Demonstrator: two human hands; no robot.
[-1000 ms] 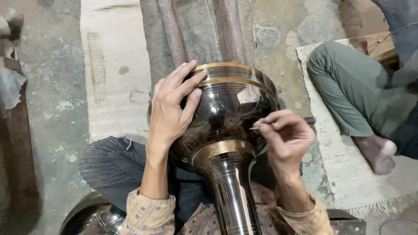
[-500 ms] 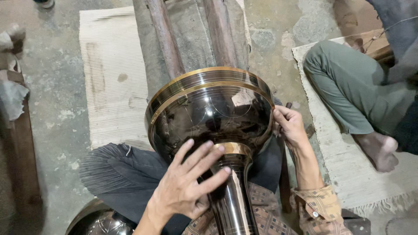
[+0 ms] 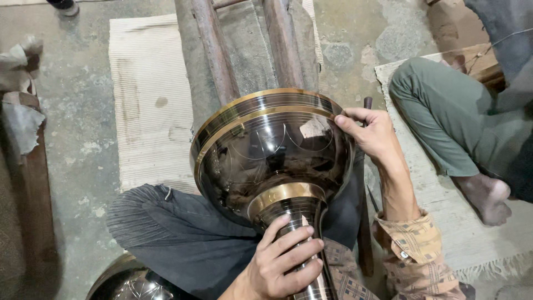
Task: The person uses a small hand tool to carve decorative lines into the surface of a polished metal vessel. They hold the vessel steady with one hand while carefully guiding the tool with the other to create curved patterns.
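Now both hands grip dark brass-banded vessel [image 3: 272,155].

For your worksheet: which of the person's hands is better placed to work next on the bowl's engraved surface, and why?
Probably the right hand: its fingers already touch the dark vase bowl at its rim. The left hand grips the stem.

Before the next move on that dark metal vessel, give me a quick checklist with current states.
1. Left hand wrapped round the stem: ok.
2. Right hand touching the bowl near its brass rim: ok.
3. Tool in the right hand: cannot tell.
4. Bowl propped on the wooden rails beyond it: cannot tell, contact hidden.
5. Other person's foot apart from the vessel: ok.
6. Second metal piece at lower left, untouched: ok.
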